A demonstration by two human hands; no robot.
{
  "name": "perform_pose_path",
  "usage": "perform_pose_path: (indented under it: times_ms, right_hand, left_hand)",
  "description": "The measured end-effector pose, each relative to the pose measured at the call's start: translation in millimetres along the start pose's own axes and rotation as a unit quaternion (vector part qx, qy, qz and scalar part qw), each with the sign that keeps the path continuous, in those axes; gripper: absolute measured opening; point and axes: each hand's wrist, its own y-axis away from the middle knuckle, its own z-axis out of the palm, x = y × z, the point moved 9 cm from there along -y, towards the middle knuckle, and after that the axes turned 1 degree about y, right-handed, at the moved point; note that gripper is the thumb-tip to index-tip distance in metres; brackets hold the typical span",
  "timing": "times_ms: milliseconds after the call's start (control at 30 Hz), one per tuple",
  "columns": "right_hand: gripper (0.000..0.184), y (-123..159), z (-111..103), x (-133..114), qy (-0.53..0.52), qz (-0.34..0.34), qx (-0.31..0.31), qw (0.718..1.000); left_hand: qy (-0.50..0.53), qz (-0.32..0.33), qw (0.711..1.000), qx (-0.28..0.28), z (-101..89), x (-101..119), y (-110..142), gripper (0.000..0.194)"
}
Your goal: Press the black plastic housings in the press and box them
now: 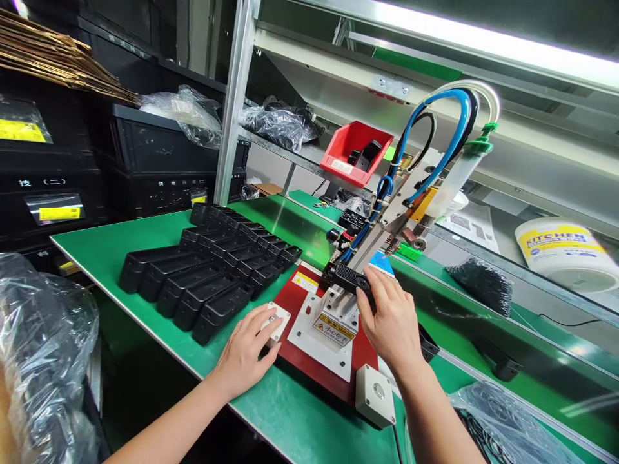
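My left hand (248,348) lies with fingers stretched over a white push-button box (282,317) at the left of a red machine base (316,380). My right hand (391,316) grips the right end of a long black plastic part (349,279). That part sits at the top of the metal fixture block (333,325), which carries a yellow warning label. Above it slants a dispensing press with a clear syringe (452,183) and a blue air hose (461,122). Part of the black piece's right end is hidden by my fingers. A second button box (375,394) stands at the base's right corner.
Rows of black plastic housings (207,264) stand on the green table (111,241) at left. A red bin (356,154) with black parts sits behind. A white bucket (565,251) rests on the right shelf. Bagged black rings (507,419) lie at front right.
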Motion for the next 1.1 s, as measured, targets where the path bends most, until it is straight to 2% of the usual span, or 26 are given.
perform_pose_path:
  times_ms: [67,200,267,333,433,500,567,633,733,900,1100]
  right_hand:
    - [0.045,-0.1,6.2,-4.3,0.003,-0.019,-0.020,1.000]
    - [0.043,0.4,19.4,-7.5,-0.017,-0.037,-0.050,0.998]
    - [0.043,3.8,17.7,-4.6,-0.048,-0.022,-0.031,0.998]
    - [0.044,15.3,9.0,1.5,-0.088,0.012,0.016,0.996]
    - [0.043,58.1,-6.2,16.8,-0.140,0.104,0.108,0.979]
    - [0.039,99.8,-4.4,21.7,-0.153,0.147,0.125,0.969]
    - [0.036,142.3,8.5,20.3,-0.144,0.161,0.092,0.972]
    - [0.033,178.5,22.0,13.6,-0.122,0.144,0.056,0.980]
    - [0.035,211.8,34.3,6.6,-0.122,0.134,0.024,0.983]
    - [0.040,219.7,30.6,9.4,-0.140,0.178,0.059,0.972]
    - [0.031,211.5,29.8,12.6,-0.121,0.198,0.094,0.968]
  left_hand:
    - [0.005,0.001,1.000,0.006,-0.8,0.0,-0.4,0.042]
    - [0.010,0.007,1.000,0.017,-1.9,0.2,0.1,0.043]
    - [0.008,0.009,1.000,0.013,-1.0,0.3,0.6,0.044]
    - [0.004,0.010,1.000,0.009,-0.4,0.3,0.9,0.044]
    - [0.000,0.010,1.000,0.006,-0.4,0.7,0.9,0.043]
    - [-0.004,0.011,1.000,0.005,-0.6,1.6,0.7,0.043]
    - [-0.013,0.011,1.000,0.012,-1.8,2.8,0.7,0.042]
    - [-0.029,0.012,0.999,0.021,-3.7,4.6,1.3,0.042]
    - [-0.057,0.026,0.998,0.023,-4.6,9.5,2.8,0.041]
    - [-0.077,0.028,0.996,0.024,-6.3,12.8,4.0,0.040]
    - [-0.079,0.013,0.995,0.056,-10.6,14.3,-5.6,0.033]
